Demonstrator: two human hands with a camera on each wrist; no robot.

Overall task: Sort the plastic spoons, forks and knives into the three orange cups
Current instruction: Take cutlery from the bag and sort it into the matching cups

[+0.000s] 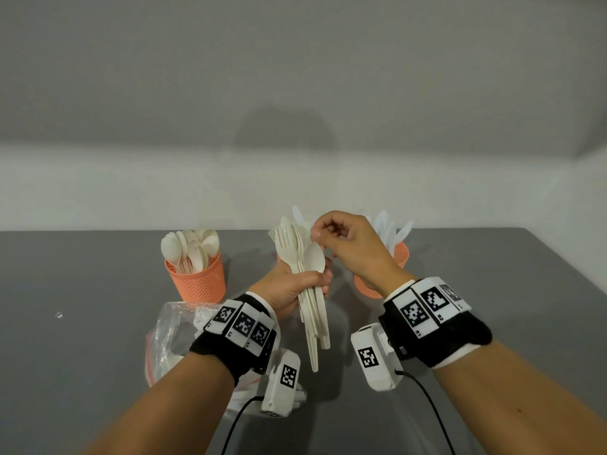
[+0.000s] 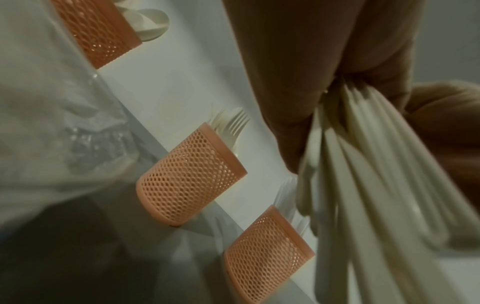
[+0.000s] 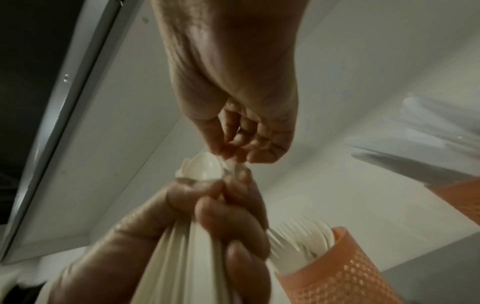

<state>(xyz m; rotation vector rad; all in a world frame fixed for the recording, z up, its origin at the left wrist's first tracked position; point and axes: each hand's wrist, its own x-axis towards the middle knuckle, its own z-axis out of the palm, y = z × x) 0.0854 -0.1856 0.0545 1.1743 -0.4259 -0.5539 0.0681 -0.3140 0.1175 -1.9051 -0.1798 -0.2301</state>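
Observation:
My left hand point(image 1: 315, 280) grips a bundle of cream plastic cutlery point(image 1: 313, 320) upright above the table, with a spoon bowl point(image 1: 313, 259) and fork heads at its top. My right hand point(image 1: 317, 236) is curled over the bundle's top. In the right wrist view its thumb and fingertips point(image 3: 231, 152) pinch the tip of one piece beside the spoon bowl point(image 3: 205, 166); which kind I cannot tell. Three orange mesh cups stand behind: the left cup point(image 1: 197, 280) holds spoons, the middle cup point(image 2: 189, 176) holds forks, the right cup point(image 1: 399, 257) holds white knives.
A crumpled clear plastic bag point(image 1: 170, 333) lies on the grey table point(image 1: 82, 290) under my left forearm. A white wall runs close behind the cups. Wrist camera cables hang below both wrists.

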